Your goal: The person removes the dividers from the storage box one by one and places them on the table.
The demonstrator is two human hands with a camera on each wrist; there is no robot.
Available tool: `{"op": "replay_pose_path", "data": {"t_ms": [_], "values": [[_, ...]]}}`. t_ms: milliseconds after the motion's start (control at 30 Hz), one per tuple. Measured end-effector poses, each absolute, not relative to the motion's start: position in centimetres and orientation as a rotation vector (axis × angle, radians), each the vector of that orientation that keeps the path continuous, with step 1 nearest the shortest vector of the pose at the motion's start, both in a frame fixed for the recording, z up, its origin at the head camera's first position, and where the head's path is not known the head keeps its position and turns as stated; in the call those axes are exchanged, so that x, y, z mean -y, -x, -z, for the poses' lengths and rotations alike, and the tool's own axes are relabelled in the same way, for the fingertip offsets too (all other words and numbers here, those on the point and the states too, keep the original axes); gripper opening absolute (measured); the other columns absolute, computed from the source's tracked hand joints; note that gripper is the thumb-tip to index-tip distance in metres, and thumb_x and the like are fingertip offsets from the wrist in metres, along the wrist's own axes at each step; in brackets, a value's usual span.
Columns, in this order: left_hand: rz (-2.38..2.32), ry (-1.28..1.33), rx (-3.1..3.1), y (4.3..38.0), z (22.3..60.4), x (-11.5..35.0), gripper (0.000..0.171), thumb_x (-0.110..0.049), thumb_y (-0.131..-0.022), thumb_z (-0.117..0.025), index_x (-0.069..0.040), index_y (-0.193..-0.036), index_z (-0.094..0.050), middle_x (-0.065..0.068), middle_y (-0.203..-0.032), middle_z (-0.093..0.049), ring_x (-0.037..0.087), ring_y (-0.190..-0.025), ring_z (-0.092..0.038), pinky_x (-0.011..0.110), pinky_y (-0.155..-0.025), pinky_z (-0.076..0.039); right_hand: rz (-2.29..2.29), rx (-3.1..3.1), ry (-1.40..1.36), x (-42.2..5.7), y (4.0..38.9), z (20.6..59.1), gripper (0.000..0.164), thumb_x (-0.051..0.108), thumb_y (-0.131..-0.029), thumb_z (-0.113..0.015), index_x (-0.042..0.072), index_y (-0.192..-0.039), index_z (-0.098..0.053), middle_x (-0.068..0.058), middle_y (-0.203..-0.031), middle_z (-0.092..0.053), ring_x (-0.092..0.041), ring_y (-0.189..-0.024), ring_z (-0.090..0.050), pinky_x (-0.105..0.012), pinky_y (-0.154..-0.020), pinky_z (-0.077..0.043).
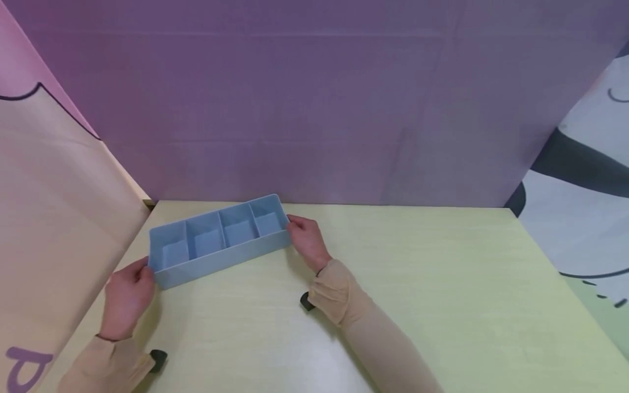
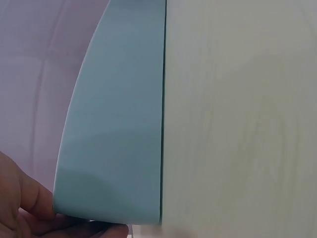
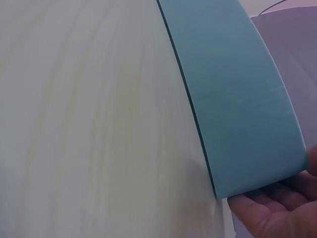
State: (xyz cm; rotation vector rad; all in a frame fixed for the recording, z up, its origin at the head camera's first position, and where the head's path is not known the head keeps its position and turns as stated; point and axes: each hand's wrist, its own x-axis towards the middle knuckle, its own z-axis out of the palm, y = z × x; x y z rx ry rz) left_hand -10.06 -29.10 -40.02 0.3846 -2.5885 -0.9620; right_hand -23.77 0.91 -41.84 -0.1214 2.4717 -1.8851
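A light blue box (image 1: pixel 226 258) with several compartments in a row lies at a slant on the left part of the table, its right end farther back. Nothing shows inside the compartments. My left hand (image 1: pixel 129 297) grips its left end, and my right hand (image 1: pixel 307 240) holds the right end. In the left wrist view, thumb and fingers (image 2: pixel 37 198) meet at the end of the box's long wall (image 2: pixel 114 134). The right wrist view has fingers (image 3: pixel 277 201) against the other end of that wall (image 3: pixel 242 104). Whether the box touches the table is unclear.
The pale wood-grain table (image 1: pixel 432 284) stretches to the right and towards me. A purple cloth wall (image 1: pixel 314 109) stands along its back edge. Printed cloth panels rise at the left (image 1: pixel 54 207) and right (image 1: pixel 585 164). Each sleeve cuff has a small black piece (image 1: pixel 158 360) beneath it.
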Motion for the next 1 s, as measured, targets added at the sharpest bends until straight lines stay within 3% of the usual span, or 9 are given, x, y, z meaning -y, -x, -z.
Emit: {"op": "replay_pose_path", "data": {"t_ms": [167, 467, 767, 1000], "values": [[0.994, -0.389, 2.612, 10.3, 40.0, 28.8, 0.041, -0.015, -0.088, -0.032, 0.01, -0.116, -0.05, 0.028, -0.098, -0.058, 0.032, -0.076, -0.048, 0.037, -0.055, -0.038, 1.887, -2.464, 0.109, -1.5, 23.8, 41.9, 0.032, 0.017, -0.088, -0.047, 0.008, -0.117, -0.058, -0.007, -0.119, -0.057, -0.011, -0.104, -0.047, -0.037, -0.09, -0.041], [0.994, -0.367, 2.615, 10.5, 40.2, 28.4, 0.041, -0.017, -0.09, -0.033, 0.008, -0.116, -0.051, 0.028, -0.099, -0.059, 0.032, -0.078, -0.049, 0.038, -0.055, -0.039, 1.883, -2.467, 0.086, -2.1, 23.6, 41.8, 0.032, 0.017, -0.087, -0.048, 0.009, -0.116, -0.058, -0.007, -0.119, -0.058, -0.01, -0.103, -0.048, -0.037, -0.088, -0.042], [0.966, -0.392, 2.592, 10.9, 40.3, 27.7, 0.041, -0.016, -0.088, -0.033, 0.008, -0.114, -0.053, 0.028, -0.097, -0.06, 0.034, -0.078, -0.05, 0.041, -0.056, -0.039, 1.822, -2.531, 0.071, -3.0, 23.4, 41.9, 0.034, 0.028, -0.089, -0.048, 0.01, -0.116, -0.059, -0.004, -0.117, -0.059, -0.009, -0.103, -0.048, -0.035, -0.09, -0.041], [0.984, -0.368, 2.587, 11.1, 40.4, 27.3, 0.04, -0.016, -0.089, -0.033, 0.007, -0.115, -0.053, 0.031, -0.105, -0.057, 0.039, -0.088, -0.051, 0.052, -0.069, -0.041, 1.818, -2.559, 0.106, -3.6, 23.5, 42.0, 0.033, 0.025, -0.089, -0.049, 0.008, -0.116, -0.059, -0.006, -0.117, -0.059, -0.01, -0.104, -0.047, -0.036, -0.091, -0.04]]}}
